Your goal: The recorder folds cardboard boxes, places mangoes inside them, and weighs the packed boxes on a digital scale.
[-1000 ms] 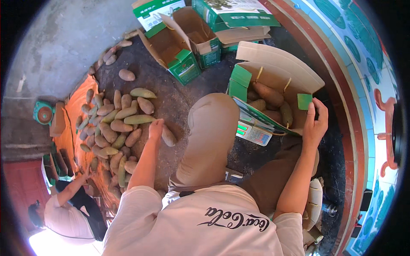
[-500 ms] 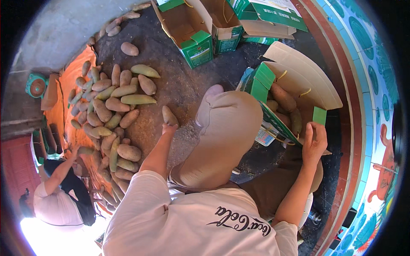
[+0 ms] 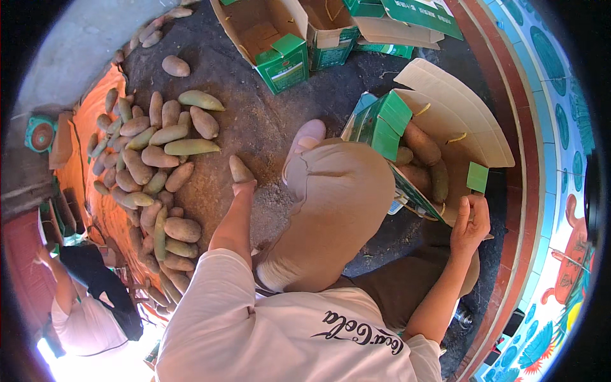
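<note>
My left hand [image 3: 244, 186] is closed round the lower end of a brown oblong gourd [image 3: 240, 169], just above the ground beside the heap. To its left lies the heap of brown and pale green gourds [image 3: 154, 156], some thick, others long and narrow. On my right stands a green cardboard box [image 3: 389, 124] with its top flaps spread and several brown gourds [image 3: 422, 145] inside. At the box's near right corner, just below a small green flap [image 3: 477, 177], my right hand [image 3: 470, 226] grips the edge with bent fingers; part of that grip is hidden.
More open green boxes [image 3: 283, 62] stand at the far side. A single gourd [image 3: 175, 65] lies away from the heap. My bent knee [image 3: 344, 184] is between heap and box. A tiled wall [image 3: 547, 127] curves along the right. Another person [image 3: 89, 312] works at the lower left.
My view has shifted slightly, so the heap sits further left. The gourd stays in my left hand. My right hand is a little lower, below the green flap. The other person's arm has moved left.
</note>
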`<state>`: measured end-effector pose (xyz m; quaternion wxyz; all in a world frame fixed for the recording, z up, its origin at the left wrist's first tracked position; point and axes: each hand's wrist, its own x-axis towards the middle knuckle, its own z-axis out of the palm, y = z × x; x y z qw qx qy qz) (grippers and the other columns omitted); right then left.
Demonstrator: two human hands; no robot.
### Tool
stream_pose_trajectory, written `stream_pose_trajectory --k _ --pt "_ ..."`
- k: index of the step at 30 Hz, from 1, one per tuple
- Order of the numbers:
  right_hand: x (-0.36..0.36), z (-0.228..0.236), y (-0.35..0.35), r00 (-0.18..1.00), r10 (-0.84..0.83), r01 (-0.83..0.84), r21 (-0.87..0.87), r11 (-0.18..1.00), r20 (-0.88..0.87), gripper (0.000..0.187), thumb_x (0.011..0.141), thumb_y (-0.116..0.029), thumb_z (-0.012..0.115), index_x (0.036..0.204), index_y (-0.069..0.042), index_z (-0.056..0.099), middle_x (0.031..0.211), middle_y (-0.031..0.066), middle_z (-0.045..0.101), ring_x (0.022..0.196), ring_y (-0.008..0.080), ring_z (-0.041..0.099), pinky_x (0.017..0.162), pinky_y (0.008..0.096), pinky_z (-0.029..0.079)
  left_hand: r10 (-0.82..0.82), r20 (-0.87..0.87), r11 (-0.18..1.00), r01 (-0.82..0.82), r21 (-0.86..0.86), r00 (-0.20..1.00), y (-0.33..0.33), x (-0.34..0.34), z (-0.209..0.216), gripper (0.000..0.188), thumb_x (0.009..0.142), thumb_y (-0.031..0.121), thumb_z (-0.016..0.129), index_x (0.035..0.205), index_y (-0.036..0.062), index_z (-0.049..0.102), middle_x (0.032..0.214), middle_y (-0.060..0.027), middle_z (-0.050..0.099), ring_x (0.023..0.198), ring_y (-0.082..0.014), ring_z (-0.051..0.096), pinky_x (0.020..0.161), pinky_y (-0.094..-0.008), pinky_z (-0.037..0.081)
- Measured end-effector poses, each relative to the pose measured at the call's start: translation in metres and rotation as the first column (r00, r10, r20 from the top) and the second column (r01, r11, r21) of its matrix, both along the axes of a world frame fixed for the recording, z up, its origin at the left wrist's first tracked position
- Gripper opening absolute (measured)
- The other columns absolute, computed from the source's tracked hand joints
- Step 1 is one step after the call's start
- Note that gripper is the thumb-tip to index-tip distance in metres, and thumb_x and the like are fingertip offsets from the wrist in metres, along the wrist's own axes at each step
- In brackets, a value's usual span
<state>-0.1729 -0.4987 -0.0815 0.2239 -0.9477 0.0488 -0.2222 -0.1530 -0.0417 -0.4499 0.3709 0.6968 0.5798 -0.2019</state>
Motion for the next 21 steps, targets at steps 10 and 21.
stream_pose_trajectory --k 10,21 --pt "-0.001 0.006 0.000 0.999 0.014 -0.014 0.017 1.000 0.035 0.011 0.079 -0.004 0.063 0.074 0.001 0.054 0.069 0.0123 0.053 0.063 0.0277 0.052 0.059 0.0338 0.042 0.245 0.189 0.659 -0.020 -0.751 0.951 -0.013 0.025 0.066 0.047 0.077 0.020 0.071 0.116 0.0079 0.048 0.101 -0.0066 0.059 0.089 -0.0196 0.057 0.071 -0.0361 0.048" --pt "-0.014 0.011 -0.006 0.983 -0.035 0.004 0.169 0.986 0.181 0.018 0.077 -0.010 0.066 0.091 -0.003 0.058 0.078 0.0101 0.058 0.075 0.0264 0.058 0.067 0.0346 0.046 -0.161 0.943 0.520 0.837 -0.170 0.292 -0.126 0.093 0.353 0.066 0.072 0.009 0.072 0.128 -0.0015 0.039 0.119 -0.0108 0.052 0.109 -0.0203 0.051 0.092 -0.0338 0.041"
